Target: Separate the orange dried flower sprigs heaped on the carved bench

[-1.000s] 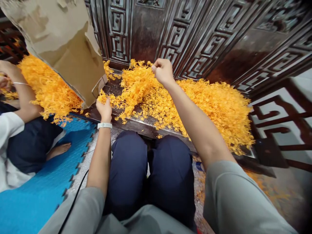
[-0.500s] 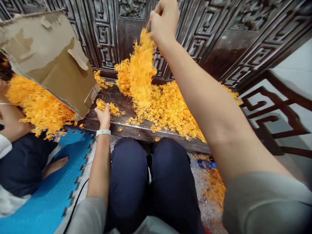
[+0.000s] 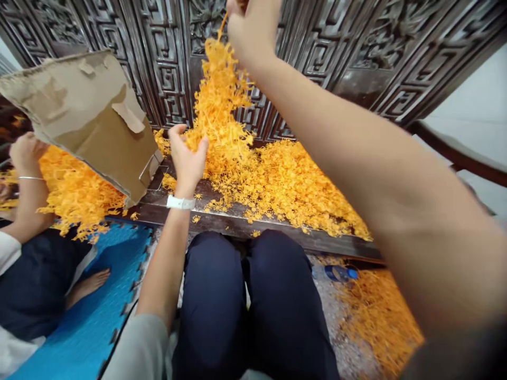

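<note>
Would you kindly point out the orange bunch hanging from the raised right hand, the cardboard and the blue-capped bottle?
Orange bunch (image 3: 219, 103): head view, middle of its hanging strands.
Cardboard (image 3: 97, 124): head view, middle of its broad face.
Blue-capped bottle (image 3: 336, 273): head view, on its blue label.

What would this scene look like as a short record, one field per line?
Right hand: raised, holding up an orange bunch by its thin top strand
Left hand: open beside the bunch; contact unclear
On the dark wooden ledge: loose orange pieces
Left of the bunch: torn cardboard
Behind: carved dark panels
Floor: blue mat, blue-capped bottle, orange strands
Nearby: another person's hand by a second orange heap
</note>
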`<state>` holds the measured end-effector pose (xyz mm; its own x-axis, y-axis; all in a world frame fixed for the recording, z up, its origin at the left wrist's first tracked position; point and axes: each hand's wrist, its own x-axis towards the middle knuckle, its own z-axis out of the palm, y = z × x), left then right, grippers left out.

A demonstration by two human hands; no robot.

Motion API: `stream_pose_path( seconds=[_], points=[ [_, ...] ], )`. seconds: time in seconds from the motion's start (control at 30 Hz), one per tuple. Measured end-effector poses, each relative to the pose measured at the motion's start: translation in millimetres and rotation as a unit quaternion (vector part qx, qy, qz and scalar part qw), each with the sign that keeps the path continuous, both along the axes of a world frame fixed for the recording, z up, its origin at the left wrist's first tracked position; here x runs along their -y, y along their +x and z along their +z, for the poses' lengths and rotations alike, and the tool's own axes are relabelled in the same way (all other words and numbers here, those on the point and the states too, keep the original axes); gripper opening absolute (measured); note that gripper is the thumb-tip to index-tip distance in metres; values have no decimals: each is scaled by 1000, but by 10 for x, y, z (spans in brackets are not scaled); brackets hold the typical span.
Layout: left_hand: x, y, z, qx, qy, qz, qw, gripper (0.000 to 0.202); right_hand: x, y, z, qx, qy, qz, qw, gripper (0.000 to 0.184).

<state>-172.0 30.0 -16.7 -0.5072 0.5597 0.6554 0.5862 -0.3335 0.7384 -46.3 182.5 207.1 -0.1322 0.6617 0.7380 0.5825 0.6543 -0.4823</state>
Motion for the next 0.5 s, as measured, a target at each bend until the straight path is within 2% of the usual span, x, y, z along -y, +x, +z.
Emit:
stream_pose_path(
  seconds=[0.13,0.23,0.3,0.37,0.43,0.5],
  points=[
    [-306,247,128,16,15,-65,998,96,206,135,99,49,48,137,988,44],
    [-324,362,207,9,9,-83,996,95,368,297,160,92,75,171,978,39],
    [-285,378,197,-22,-24,-70,997,80,324,418,132,89,63,152,982,41],
    [-215,367,141,-72,-39,-57,995,60,150,587,39,64,38,92,993,40],
    [-108,357,65,-111,-59,-65,990,41,-90,795,-108,42,18,39,998,36],
    [17,351,-6,-109,-86,-80,987,24,-333,991,-279,22,-1,9,1000,32]
  ],
)
